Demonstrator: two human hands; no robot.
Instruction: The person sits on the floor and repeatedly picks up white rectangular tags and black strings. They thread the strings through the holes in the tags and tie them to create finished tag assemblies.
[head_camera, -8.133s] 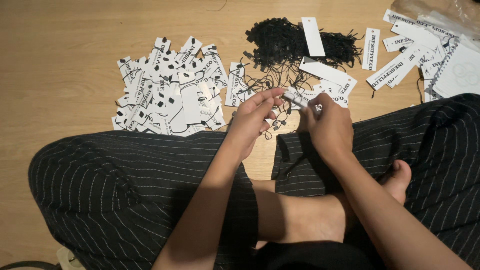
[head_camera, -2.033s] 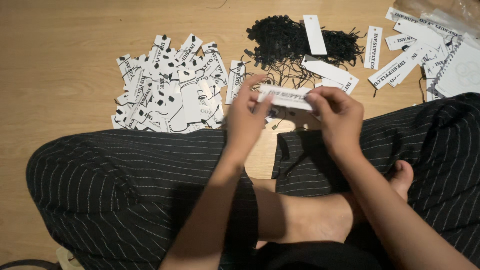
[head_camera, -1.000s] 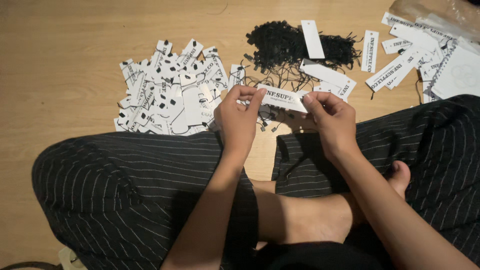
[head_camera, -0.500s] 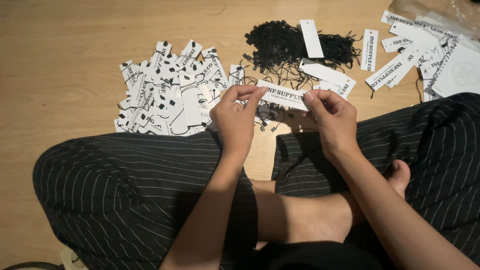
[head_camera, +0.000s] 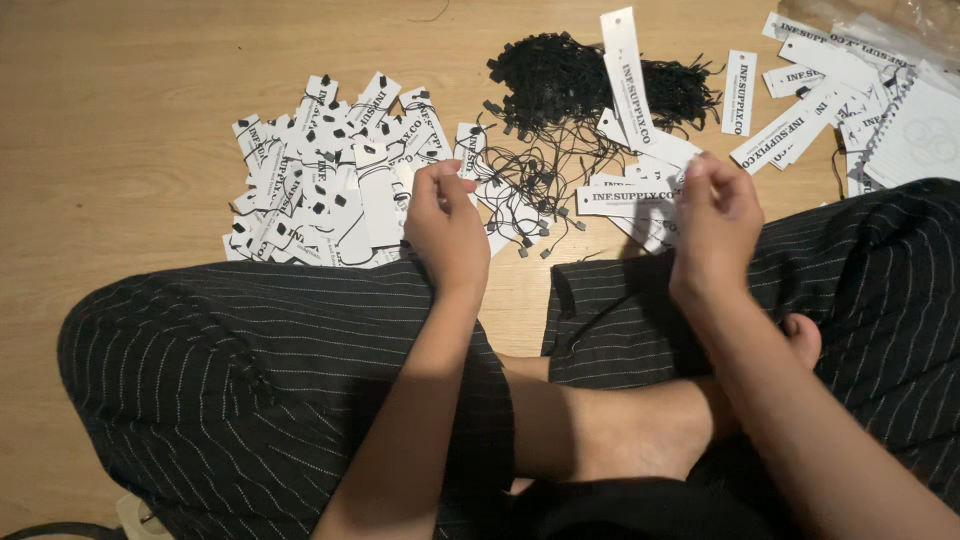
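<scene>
My right hand (head_camera: 715, 215) pinches the end of a white paper tag (head_camera: 620, 199) with black print, holding it level just above the floor. My left hand (head_camera: 447, 228) is a hand's width to the left, fingers curled shut beside the pile of strung tags (head_camera: 330, 190). I cannot tell whether it pinches a thread. Loose black strings (head_camera: 520, 195) lie on the floor between my hands. Behind them sits a heap of black string loops (head_camera: 560, 75) with a long white tag (head_camera: 628, 65) across it.
I sit cross-legged in black pinstriped trousers (head_camera: 280, 370) on a light wooden floor (head_camera: 120, 120), one bare foot (head_camera: 640, 430) showing. Several unstrung white tags (head_camera: 800, 100) lie at the upper right beside a spiral notebook (head_camera: 920, 130) and clear plastic bags (head_camera: 880, 15).
My hands held the tag together in front of me. Now they have drawn apart: the left has moved left toward the strung pile, and the right keeps the tag and has shifted right.
</scene>
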